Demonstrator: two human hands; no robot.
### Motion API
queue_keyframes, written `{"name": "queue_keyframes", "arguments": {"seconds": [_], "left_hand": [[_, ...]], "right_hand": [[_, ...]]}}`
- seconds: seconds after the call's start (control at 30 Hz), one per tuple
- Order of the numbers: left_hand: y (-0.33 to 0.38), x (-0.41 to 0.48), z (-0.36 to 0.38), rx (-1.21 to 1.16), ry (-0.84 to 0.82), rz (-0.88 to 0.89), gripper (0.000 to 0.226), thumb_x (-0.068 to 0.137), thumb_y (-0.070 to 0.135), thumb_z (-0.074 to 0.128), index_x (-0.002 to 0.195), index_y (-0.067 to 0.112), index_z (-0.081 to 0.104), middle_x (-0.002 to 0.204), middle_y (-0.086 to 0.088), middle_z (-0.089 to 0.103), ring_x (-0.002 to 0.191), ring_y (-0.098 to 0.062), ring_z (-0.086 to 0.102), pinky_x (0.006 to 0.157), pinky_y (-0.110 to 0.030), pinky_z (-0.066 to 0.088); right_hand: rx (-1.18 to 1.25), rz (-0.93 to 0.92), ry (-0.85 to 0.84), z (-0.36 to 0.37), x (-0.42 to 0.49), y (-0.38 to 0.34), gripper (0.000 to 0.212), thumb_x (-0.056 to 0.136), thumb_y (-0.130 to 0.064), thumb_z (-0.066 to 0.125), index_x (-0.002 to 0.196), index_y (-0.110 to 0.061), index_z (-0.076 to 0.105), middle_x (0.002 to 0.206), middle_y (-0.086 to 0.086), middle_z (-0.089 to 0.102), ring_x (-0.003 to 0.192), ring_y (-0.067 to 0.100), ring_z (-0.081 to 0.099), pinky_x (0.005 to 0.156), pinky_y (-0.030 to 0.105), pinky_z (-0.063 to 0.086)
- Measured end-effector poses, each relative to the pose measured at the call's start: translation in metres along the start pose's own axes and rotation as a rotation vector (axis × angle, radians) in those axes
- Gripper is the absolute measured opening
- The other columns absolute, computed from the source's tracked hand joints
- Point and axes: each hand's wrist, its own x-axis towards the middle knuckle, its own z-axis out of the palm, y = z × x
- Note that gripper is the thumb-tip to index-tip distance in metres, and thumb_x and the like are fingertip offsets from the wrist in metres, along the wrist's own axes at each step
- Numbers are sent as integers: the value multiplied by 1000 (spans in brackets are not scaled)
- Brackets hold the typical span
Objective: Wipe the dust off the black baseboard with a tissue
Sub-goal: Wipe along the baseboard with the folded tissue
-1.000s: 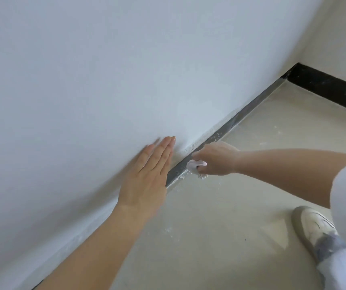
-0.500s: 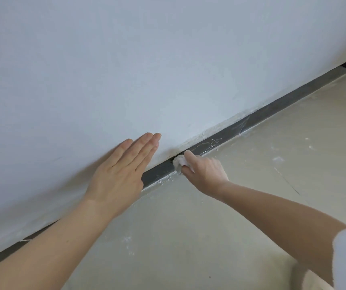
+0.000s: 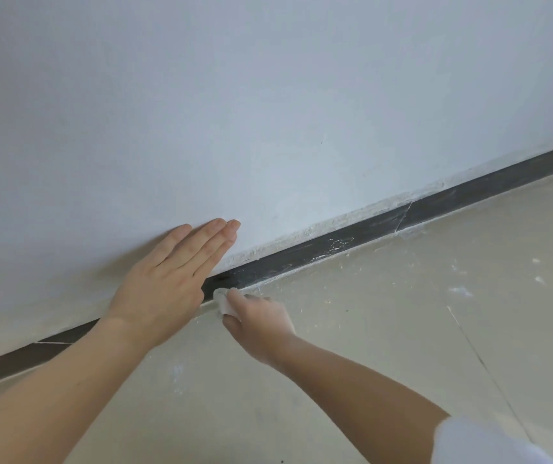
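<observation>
— Where is the tissue (image 3: pixel 223 301) sitting?
— It is lying bunched into a small white wad against the lower edge of the baseboard (image 3: pixel 301 255), right where the black strip is meeting the floor (image 3: pixel 385 329).
— And what is holding it?
— The right hand (image 3: pixel 261 323) is pinching it between thumb and curled fingers and pressing it to the strip.
— How is the baseboard looking?
— It is running slantwise from lower left to upper right. White streaks and smears are showing on the stretch to the right of the tissue, and rough white crumbs are lining its top edge.
— What is the left hand (image 3: pixel 164 286) doing?
— It is resting flat on the wall (image 3: pixel 268 112) just above the strip, fingers straight and pressed together, its heel covering part of the black.
— Anything else around?
— Pale specks (image 3: pixel 459 291) are lying scattered over the beige floor, and a white sleeve (image 3: pixel 482 443) is showing at the lower right corner.
</observation>
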Motion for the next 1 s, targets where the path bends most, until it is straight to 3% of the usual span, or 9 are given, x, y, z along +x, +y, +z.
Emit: {"name": "queue_keyframes", "arguments": {"seconds": [0.1, 0.23, 0.37, 0.5, 0.6, 0.7, 0.83, 0.93, 1.0], "left_hand": [[2, 0, -5, 8, -18, -4, 67, 88, 14, 24, 153, 4, 14, 162, -7, 3, 149, -21, 5, 121, -39, -1], [6, 3, -7, 12, -18, -32, 68, 87, 15, 31, 153, 4, 17, 161, -7, 7, 148, -22, 9, 122, -40, 2], [8, 3, -5, 32, -23, -36, 70, 87, 18, 38, 153, 6, 19, 161, -6, 8, 148, -22, 8, 121, -40, 2], [11, 4, -6, 25, -32, -45, 70, 87, 19, 40, 153, 7, 19, 161, -5, 11, 147, -22, 12, 120, -41, 7], [15, 10, -11, 13, -12, -64, 68, 90, 20, 37, 154, 7, 16, 161, -7, 10, 147, -23, 13, 119, -42, 10], [20, 21, -14, -5, 40, -120, 67, 92, 22, 34, 154, 8, 15, 161, -8, 8, 148, -24, 10, 119, -43, 8], [23, 33, 0, 47, 145, -159, 68, 93, 24, 41, 154, 11, 16, 161, -6, 4, 148, -22, 2, 118, -42, 5], [20, 36, 13, 108, 207, -164, 68, 96, 29, 46, 154, 14, 16, 162, -3, 0, 149, -19, -2, 119, -38, 2], [14, 34, 19, 135, 214, -147, 76, 92, 29, 56, 155, 17, 14, 162, 0, -1, 148, -17, -4, 120, -35, -3]], "right_hand": [[5, 90, 68, -1, 11, 8, 27, 97, -21, 38, 122, -20, 47, 89, 14, 65, 76, 36, 56, 61, 33, 30], [90, 205, 173, -14, 6, 46, 11, 97, -25, 40, 100, -15, 44, 86, 14, 65, 80, 37, 58, 60, 34, 31], [176, 288, 288, -27, -3, 77, 16, 94, -22, 46, 86, -14, 35, 77, 14, 61, 73, 38, 56, 57, 36, 33], [416, 517, 564, -46, -12, 96, 21, 90, -16, 49, 72, -12, 38, 59, 3, 48, 59, 27, 47, 54, 34, 34], [532, 661, 801, -69, -18, 108, 33, 84, -13, 48, 60, -16, 25, 53, -3, 30, 50, 16, 31, 51, 31, 27], [690, 737, 908, -83, -21, 109, 28, 75, -18, 48, 59, -17, 24, 58, 4, 31, 55, 22, 40, 51, 43, 42], [665, 649, 744, -71, -25, 100, 29, 77, -21, 48, 60, -16, 26, 55, 3, 32, 51, 25, 39, 49, 35, 34], [312, 427, 426, -52, -32, 80, 34, 88, -20, 50, 63, -19, 26, 50, -3, 32, 50, 22, 33, 48, 30, 26], [122, 234, 340, -42, -35, 62, 33, 88, -23, 51, 69, -20, 24, 51, -4, 31, 51, 28, 33, 49, 28, 27]]}}
